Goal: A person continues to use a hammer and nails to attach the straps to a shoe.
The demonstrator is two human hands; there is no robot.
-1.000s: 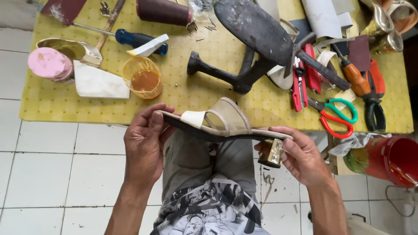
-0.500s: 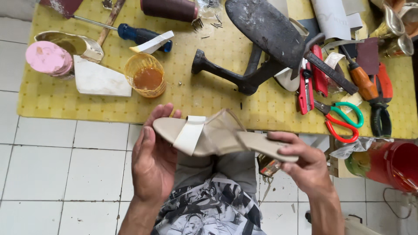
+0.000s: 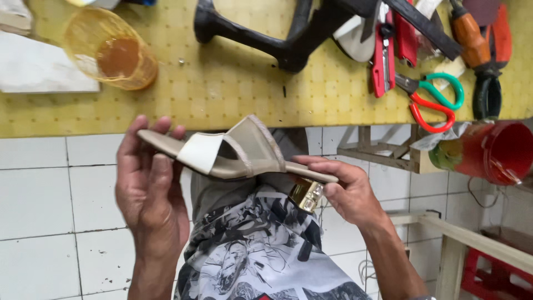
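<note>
Head view: both hands (image 3: 150, 189) hold a beige sandal (image 3: 233, 153).

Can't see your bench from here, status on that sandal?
Left hand cradles toe of beige sandal. Right hand grips heel end by gold heel. Nothing obstructing.

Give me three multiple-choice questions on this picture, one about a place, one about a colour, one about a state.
1. Where is the cup?
A. on the yellow mat
B. on the floor
C. in the bucket

2. What colours are the scissors handles?
A. blue and black
B. green and red
C. both white

3. How is the sandal held?
A. left hand alone
B. lying on the mat
C. left hand at the toe, right hand at the heel

Answers: 1 A, the cup stands on the mat's far left. 2 B, one loop green, one red. 3 C, a hand at each end.
</note>
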